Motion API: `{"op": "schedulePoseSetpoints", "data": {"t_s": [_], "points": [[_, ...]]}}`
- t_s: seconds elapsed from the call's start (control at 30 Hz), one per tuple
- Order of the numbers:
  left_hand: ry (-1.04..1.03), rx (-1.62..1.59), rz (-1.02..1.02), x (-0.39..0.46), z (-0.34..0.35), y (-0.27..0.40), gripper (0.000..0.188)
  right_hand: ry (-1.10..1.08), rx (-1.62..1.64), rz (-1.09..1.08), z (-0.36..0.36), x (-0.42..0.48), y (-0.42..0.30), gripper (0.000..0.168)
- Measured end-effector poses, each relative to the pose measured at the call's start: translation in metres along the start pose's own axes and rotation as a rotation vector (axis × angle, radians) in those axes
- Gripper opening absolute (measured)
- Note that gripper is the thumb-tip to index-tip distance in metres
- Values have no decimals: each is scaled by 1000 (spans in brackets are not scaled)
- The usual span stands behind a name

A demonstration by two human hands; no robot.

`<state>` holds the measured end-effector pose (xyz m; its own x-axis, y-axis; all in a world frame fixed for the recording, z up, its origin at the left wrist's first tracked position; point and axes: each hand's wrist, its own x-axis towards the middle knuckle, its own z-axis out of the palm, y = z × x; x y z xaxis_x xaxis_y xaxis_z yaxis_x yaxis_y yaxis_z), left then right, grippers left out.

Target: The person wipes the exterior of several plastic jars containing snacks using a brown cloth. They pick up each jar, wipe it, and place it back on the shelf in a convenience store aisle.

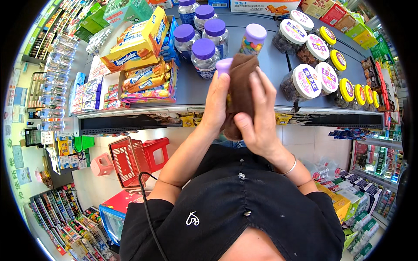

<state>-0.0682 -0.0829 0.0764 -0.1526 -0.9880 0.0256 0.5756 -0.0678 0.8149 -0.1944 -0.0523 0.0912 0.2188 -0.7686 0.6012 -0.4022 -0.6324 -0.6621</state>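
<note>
My left hand (215, 101) grips a candy jar with a light purple lid (224, 66); most of its body is hidden by a brown cloth (242, 88). Pressed on that cloth is my right hand (261, 117), its fingers along the far side and the thumb nearer me. A second jar of colourful candy (252, 40) with a light purple lid stands upright on the grey shelf (228, 94), just beyond my hands. To its left several clear jars with dark purple lids (203, 49) stand close together.
Boxes of wrapped candy (143, 76) stand on the shelf at left. At right are several jars with white lids (307, 81) and yellow lids (346, 89). The shelf's front edge (156, 112) runs below my hands. A red shopping basket (125, 161) and red stool (156, 155) are at lower left.
</note>
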Motion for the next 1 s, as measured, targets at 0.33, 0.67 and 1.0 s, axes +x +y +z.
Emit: {"op": "schedulePoseSetpoints", "data": {"t_s": [0.33, 0.67, 1.0], "points": [[-346, -778, -434, -2, -16, -1, 66, -153, 993, 414, -9, 23, 26, 118], [-318, -377, -305, -13, -5, -9, 62, 127, 918, 427, -10, 14, 44, 70], [76, -422, -299, -11, 12, 0, 51, 150, 820, 406, -2, -23, 43, 46]]}}
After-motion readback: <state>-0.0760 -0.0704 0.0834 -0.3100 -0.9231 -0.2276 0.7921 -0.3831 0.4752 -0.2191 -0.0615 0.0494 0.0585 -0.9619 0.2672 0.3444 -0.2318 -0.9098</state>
